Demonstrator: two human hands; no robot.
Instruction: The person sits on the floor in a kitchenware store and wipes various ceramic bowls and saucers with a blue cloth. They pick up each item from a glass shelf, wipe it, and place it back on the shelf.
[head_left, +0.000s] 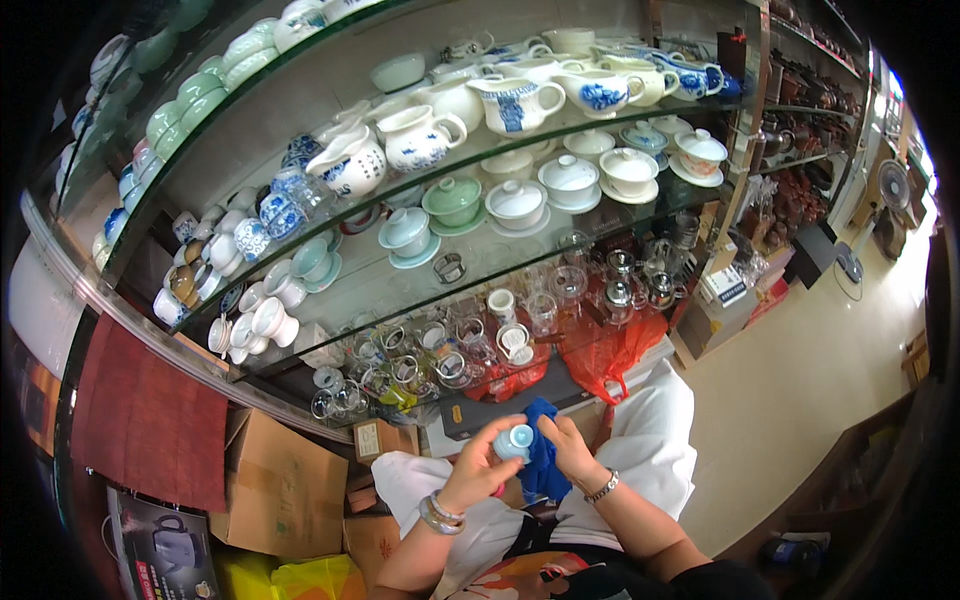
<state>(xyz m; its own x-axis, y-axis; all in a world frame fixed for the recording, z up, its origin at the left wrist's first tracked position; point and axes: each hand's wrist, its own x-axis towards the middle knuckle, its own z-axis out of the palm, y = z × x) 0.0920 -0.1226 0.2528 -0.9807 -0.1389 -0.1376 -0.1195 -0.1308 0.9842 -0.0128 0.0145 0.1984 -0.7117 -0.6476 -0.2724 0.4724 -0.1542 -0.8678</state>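
Observation:
My left hand (481, 466) grips a small pale-blue porcelain piece (510, 448) by its sides, in front of my lap. A round ring, a knob or a foot, faces up on it; I cannot tell whether it is a lid or an upturned cup. Bunched in my right hand (574, 452) is a blue cloth (545, 484), which hangs down right beside the porcelain. On the glass shelf ahead stand several lidded gaiwans on saucers, among them a pale-blue gaiwan (406, 233) and a green gaiwan (453, 201).
Glass shelves hold porcelain pitchers (519, 103), stacked bowls (202, 100) and glass teaware (450, 367). A red plastic bag (611, 358) and a dark box (480, 414) lie low ahead. Cardboard cartons (289, 484) stand at left. Tiled floor (757, 420) extends right, with a fan (894, 185) farther off.

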